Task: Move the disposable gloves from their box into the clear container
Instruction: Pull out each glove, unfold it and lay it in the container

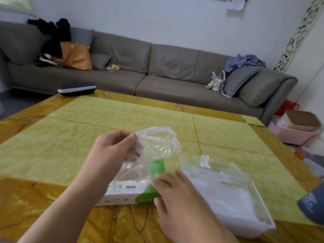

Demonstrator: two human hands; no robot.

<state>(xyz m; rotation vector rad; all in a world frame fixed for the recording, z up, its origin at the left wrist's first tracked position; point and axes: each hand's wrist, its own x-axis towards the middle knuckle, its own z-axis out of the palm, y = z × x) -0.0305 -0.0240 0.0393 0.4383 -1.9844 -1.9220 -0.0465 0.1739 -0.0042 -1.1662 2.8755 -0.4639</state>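
Note:
A white and green glove box lies flat near the front of the yellow table. My left hand pinches a crumpled clear glove and holds it above the box. My right hand rests with straight fingers on the green end of the box. To the right of the box stands the clear container, with several clear gloves piled inside it.
A dark spectacle case lies at the table's far left corner. A grey sofa with bags and cushions runs behind the table. A grey object shows at the right edge. Pink tubs stand on the floor to the right.

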